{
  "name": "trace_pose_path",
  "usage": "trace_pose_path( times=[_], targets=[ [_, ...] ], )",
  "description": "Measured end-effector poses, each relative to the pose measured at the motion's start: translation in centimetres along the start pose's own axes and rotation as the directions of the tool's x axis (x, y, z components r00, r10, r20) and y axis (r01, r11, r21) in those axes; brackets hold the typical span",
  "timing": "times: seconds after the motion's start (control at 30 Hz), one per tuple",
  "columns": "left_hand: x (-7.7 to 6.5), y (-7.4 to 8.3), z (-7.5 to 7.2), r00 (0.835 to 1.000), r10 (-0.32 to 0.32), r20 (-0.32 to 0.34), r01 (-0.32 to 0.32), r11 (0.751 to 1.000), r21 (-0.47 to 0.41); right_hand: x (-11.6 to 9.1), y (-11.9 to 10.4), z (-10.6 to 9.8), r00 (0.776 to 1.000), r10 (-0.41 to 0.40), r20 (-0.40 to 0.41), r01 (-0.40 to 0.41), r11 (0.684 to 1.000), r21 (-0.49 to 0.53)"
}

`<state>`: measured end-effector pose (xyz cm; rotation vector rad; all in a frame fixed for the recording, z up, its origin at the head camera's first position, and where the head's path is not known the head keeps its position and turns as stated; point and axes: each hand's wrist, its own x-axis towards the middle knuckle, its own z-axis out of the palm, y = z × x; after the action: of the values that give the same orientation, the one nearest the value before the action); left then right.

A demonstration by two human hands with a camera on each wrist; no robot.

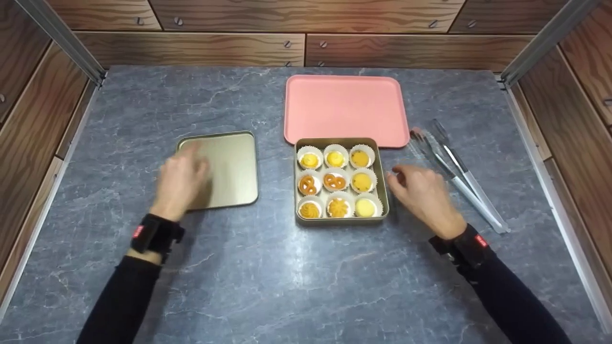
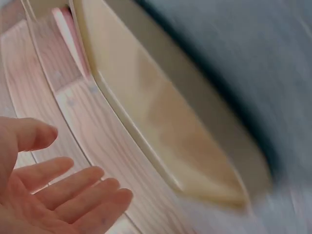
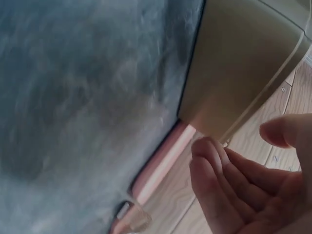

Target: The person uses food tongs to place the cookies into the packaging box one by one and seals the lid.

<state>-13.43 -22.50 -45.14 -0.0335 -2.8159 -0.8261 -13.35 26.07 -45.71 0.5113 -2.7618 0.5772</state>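
A square gold tin [image 1: 342, 221] holds several small treats in white paper cups, among them pretzels [image 1: 334, 181], swirled cookies [image 1: 310, 210] and round yellow ones [image 1: 365, 208]. To its left lies its gold lid [image 1: 234, 172], hollow side up. Over the lid's left part hovers my left hand [image 1: 181, 179], slightly blurred; the left wrist view has its fingers [image 2: 73, 187] extended with nothing in them. My right hand [image 1: 425, 196] is just beside the tin's right wall, fingers loosely bent and holding nothing; in the right wrist view its fingertips overlap the tin's side [image 3: 234, 63].
Behind the tin lies a pink tray [image 1: 344, 102], the tin's back edge overlapping the tray's front edge in the head view. Metal tongs [image 1: 471, 188] with pale handles lie at the right. Wood-patterned panels [image 1: 191, 48] border the grey marbled table [image 1: 267, 286].
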Motion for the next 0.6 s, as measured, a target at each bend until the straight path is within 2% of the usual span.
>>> trace_pose_path(
  times=[0.17, 0.37, 0.43, 0.6],
  targets=[
    [0.0, -2.5, -1.3, 0.999, -0.036, -0.015, 0.038, 0.994, 0.105, 0.1, -0.2, 0.4, 0.997, 0.02, 0.07, -0.022, 0.999, 0.032],
    [0.1, -4.5, -1.4, 0.996, -0.087, 0.023, 0.08, 0.973, 0.215, 0.4, -0.4, 0.2, 0.997, 0.05, 0.066, -0.055, 0.996, 0.067],
    [0.1, -4.9, -1.2, 0.994, -0.105, 0.042, 0.093, 0.969, 0.227, 0.5, -0.5, 0.2, 0.997, 0.047, 0.063, -0.051, 0.996, 0.069],
    [0.4, -5.3, -1.1, 0.983, -0.158, 0.098, 0.137, 0.972, 0.189, 0.5, -0.8, 0.4, 0.997, 0.029, 0.078, -0.035, 0.996, 0.078]
  ],
)
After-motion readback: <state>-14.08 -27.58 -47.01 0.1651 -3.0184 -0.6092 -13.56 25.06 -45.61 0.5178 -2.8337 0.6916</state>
